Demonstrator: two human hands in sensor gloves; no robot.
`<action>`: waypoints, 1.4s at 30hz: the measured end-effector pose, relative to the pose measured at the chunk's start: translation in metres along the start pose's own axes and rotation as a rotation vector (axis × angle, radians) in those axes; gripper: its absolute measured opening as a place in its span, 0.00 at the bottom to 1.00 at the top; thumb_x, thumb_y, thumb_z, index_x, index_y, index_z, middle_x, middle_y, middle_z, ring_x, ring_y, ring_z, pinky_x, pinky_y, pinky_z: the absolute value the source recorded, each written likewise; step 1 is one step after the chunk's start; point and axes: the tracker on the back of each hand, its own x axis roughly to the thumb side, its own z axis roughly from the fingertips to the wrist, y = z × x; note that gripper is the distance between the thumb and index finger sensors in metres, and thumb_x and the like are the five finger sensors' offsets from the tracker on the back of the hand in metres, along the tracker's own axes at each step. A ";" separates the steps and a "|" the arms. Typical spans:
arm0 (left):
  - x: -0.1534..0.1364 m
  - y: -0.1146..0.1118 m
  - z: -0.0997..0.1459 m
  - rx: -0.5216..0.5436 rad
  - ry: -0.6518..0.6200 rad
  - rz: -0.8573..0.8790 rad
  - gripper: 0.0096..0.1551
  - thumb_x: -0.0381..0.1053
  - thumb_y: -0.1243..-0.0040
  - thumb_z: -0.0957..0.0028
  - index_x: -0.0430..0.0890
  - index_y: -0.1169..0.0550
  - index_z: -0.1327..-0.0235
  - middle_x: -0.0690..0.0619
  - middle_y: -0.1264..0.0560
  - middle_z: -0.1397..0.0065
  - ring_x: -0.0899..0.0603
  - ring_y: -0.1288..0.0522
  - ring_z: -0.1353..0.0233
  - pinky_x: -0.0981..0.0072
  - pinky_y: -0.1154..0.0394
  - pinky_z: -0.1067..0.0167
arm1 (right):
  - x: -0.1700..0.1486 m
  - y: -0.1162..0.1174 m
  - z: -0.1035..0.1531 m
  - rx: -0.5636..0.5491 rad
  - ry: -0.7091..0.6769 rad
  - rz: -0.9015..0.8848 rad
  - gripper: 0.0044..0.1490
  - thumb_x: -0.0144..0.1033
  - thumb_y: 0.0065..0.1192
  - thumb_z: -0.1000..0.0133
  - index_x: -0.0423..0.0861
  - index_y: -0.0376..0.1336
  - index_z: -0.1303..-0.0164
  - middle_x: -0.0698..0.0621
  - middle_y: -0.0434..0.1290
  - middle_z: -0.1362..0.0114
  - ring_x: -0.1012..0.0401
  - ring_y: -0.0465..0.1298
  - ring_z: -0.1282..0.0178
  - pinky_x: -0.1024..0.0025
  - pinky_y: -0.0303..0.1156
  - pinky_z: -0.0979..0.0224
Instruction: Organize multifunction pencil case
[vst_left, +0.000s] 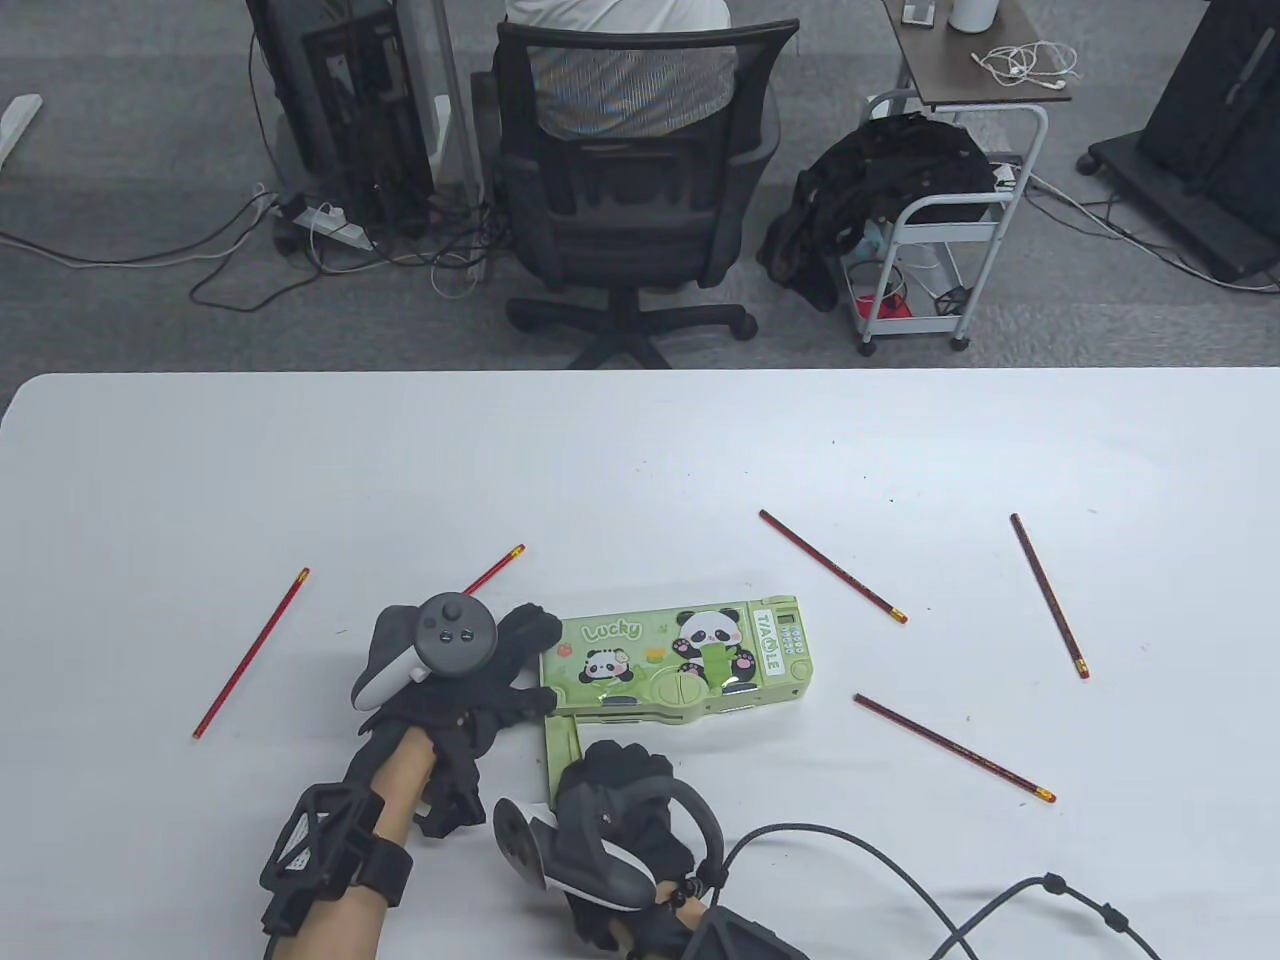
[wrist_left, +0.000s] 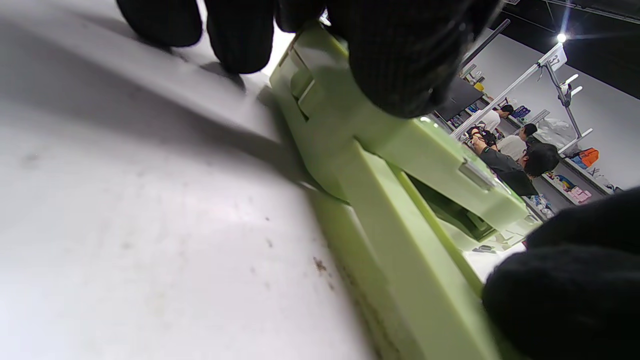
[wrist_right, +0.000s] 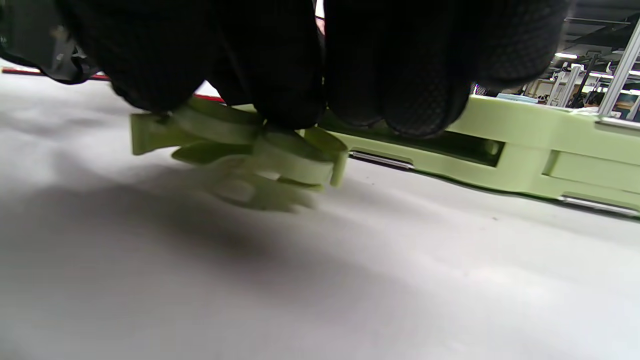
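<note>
White tabletop (vst_left: 300, 470) in an office, black mesh chair (vst_left: 630, 170) and white trolley (vst_left: 940, 250) on the grey carpet beyond the far edge. At the near left, left hand (vst_left: 470, 690) in a black sensor glove braced against the left end of the green plastic panda-print pencil case (vst_left: 680, 660), fingers (wrist_left: 400, 65) pressing on the lid edge in the left wrist view. Just near of that, right hand (vst_left: 620, 800) curled over the green pull-out tray (vst_left: 562, 745) projecting from the case's near left corner; in the right wrist view fingertips (wrist_right: 280, 85) touching a blurred green flap-like piece (wrist_right: 240, 150), whether pinched or merely pressed impossible to tell. Case itself lying flat, near centre, lid down. Around it, five red pencils loose: one far left (vst_left: 250, 655), one (vst_left: 495, 568) peeking out behind the left hand, three to the right (vst_left: 832, 566) (vst_left: 1048, 596) (vst_left: 953, 748), all well apart from the case. Likely step: working a side compartment open or shut, with the case steadied. Next move probably needing a steady left-hand hold and a straight pull or push along the tray's slide, then gathering the pencils.
</note>
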 end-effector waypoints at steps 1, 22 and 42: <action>0.000 0.000 0.000 0.000 0.000 0.000 0.45 0.51 0.34 0.44 0.50 0.43 0.17 0.43 0.49 0.10 0.33 0.34 0.16 0.32 0.37 0.28 | 0.000 0.000 0.000 -0.005 0.000 0.000 0.36 0.55 0.64 0.46 0.41 0.73 0.39 0.35 0.72 0.32 0.38 0.78 0.40 0.40 0.74 0.35; 0.000 0.000 0.000 -0.003 0.002 0.001 0.44 0.50 0.34 0.44 0.50 0.43 0.18 0.43 0.49 0.10 0.33 0.34 0.16 0.32 0.37 0.28 | -0.008 0.009 -0.003 0.069 0.005 -0.099 0.67 0.62 0.53 0.47 0.19 0.44 0.20 0.15 0.41 0.22 0.18 0.50 0.27 0.23 0.52 0.28; 0.000 0.001 0.000 -0.006 0.004 0.003 0.44 0.50 0.34 0.44 0.50 0.43 0.18 0.43 0.49 0.10 0.34 0.34 0.16 0.32 0.37 0.28 | -0.006 0.025 -0.005 0.248 0.031 -0.180 0.76 0.61 0.50 0.45 0.09 0.28 0.26 0.07 0.26 0.30 0.12 0.37 0.31 0.18 0.42 0.32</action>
